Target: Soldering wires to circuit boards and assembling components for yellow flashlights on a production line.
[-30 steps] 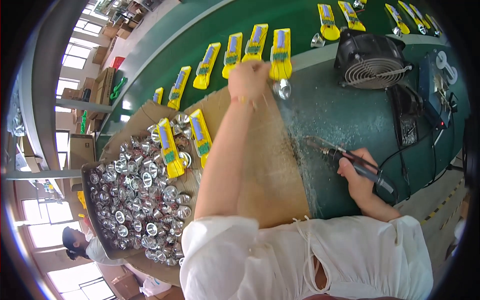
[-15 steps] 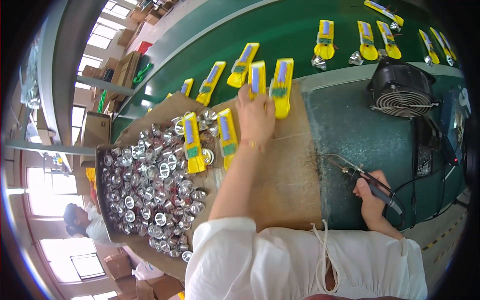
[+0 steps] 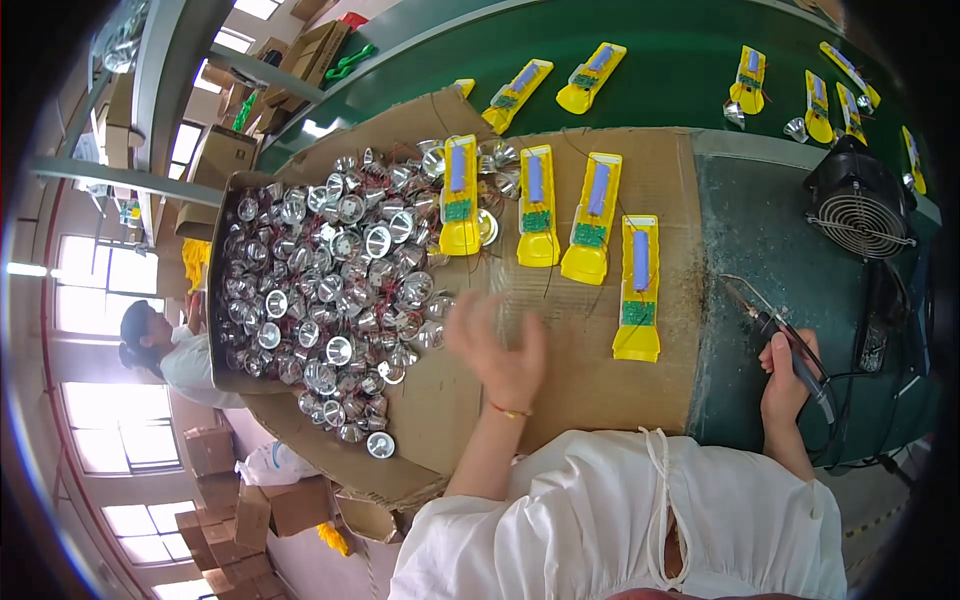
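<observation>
My left hand [image 3: 500,352], smeared by motion, is over the cardboard with its fingers apart and nothing in them. It is beside a heap of shiny silver reflector cups [image 3: 338,290] with thin red wires. Beyond it lie yellow flashlight housings in a row: one at the heap's edge [image 3: 459,195], then a second [image 3: 537,205], a third [image 3: 592,218] and the nearest one [image 3: 637,288]. Each shows a purple cell and a green circuit board. At the right, my right hand [image 3: 785,375] grips a soldering iron [image 3: 797,365], its thin tip pointing up and left.
A green conveyor belt [image 3: 680,70] runs along the back with more yellow housings on it. A black fan with a round grille [image 3: 860,222] stands at the right. Cardboard [image 3: 570,390] covers the middle of the bench. Another person [image 3: 170,350] is at the far left.
My left hand has let go of a yellow housing and drawn back toward me. That housing now lies in the row on the cardboard. The view has shifted; my right hand still holds the soldering iron.
</observation>
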Demonstrator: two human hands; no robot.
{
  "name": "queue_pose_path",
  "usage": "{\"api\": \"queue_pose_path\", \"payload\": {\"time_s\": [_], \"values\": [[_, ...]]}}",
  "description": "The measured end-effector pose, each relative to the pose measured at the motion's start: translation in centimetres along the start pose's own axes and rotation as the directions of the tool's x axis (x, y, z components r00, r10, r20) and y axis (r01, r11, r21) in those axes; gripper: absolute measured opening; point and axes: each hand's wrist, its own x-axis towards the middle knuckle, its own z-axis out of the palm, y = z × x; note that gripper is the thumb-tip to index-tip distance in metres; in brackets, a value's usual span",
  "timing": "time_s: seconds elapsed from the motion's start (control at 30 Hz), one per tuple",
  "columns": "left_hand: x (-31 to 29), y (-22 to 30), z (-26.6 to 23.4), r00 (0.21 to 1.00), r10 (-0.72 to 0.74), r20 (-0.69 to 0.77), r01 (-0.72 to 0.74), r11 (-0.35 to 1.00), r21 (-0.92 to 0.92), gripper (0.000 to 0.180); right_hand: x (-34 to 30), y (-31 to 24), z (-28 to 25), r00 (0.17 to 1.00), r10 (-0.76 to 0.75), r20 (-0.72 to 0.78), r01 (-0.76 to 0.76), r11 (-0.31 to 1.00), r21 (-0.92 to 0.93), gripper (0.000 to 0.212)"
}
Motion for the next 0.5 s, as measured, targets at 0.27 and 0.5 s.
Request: {"api": "queue_pose_path", "payload": {"time_s": [0.27, 0.5], "values": [[1.9, -5.2, -1.8, 0.916, -0.347, 0.201, 0.108, 0.697, 0.709, 0.044, -0.3, 0.9, -0.2, 0.999, -0.032, 0.019, 0.032, 0.999, -0.018, 0.011], [-0.9, -5.0, 0.0, 0.975, 0.087, 0.205, -0.162, 0.909, 0.384, 0.015, 0.3, 1.2, -0.3, 0.998, -0.034, 0.043, 0.035, 0.999, -0.016, 0.011]]}}
